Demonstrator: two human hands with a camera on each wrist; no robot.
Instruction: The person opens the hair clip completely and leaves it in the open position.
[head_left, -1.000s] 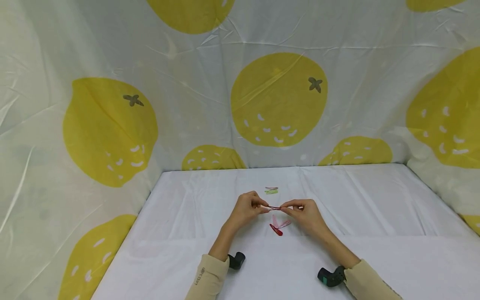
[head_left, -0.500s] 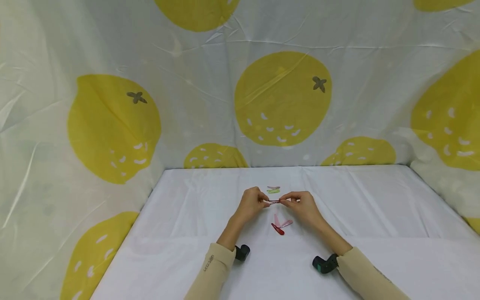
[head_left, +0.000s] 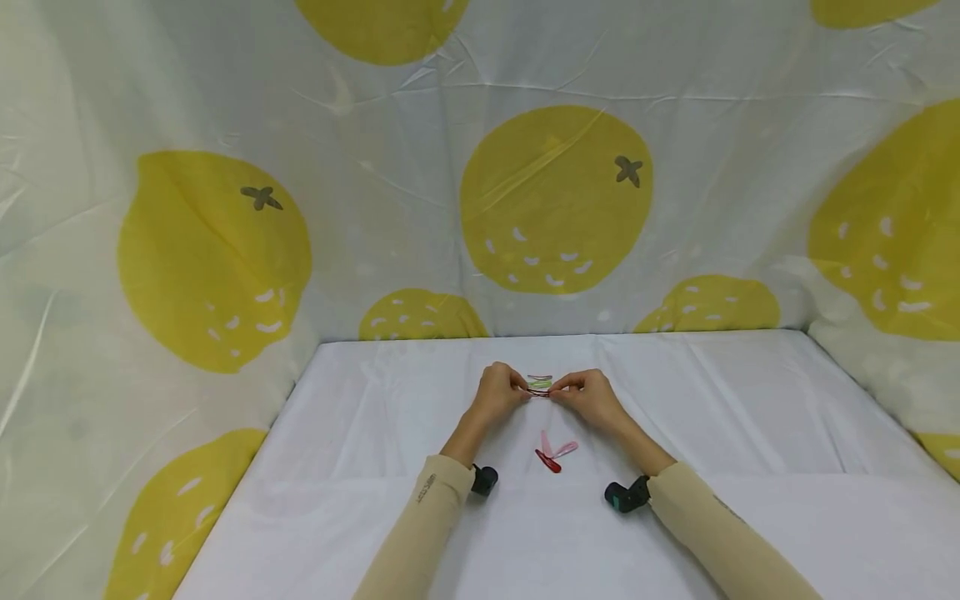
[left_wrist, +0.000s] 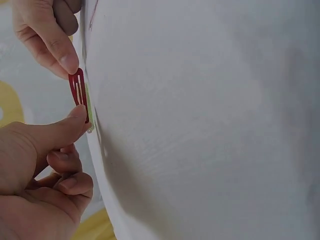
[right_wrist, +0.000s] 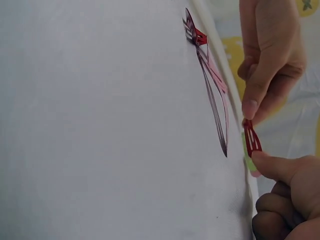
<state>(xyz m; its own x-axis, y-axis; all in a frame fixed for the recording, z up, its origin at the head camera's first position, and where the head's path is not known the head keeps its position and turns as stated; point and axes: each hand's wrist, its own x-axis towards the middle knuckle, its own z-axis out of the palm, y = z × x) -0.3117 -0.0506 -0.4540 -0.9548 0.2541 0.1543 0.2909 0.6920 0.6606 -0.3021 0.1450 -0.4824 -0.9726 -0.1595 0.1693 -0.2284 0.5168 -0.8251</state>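
A dark red snap hair clip (left_wrist: 78,90) is stretched between both hands, pinched at either end. My left hand (head_left: 498,393) grips one end with thumb and fingertip. My right hand (head_left: 592,398) pinches the other end. In the head view the clip lies right in front of a green hair clip (head_left: 540,384) on the white table, overlapping it a little. Behind the green one is a thin pinkish clip (head_left: 540,377). From the right wrist, the dark red clip (right_wrist: 253,140) shows its slotted face, with green just behind it.
Nearer the body, a red hair clip (head_left: 548,462) and two pink hair clips (head_left: 567,448) lie together on the white cloth (head_left: 675,517). A lemon-print curtain (head_left: 555,200) rises behind the table and at both sides.
Both hands have carried the dark red clip away from the body, up to the green clip. The clips nearer the body have stayed where they were.
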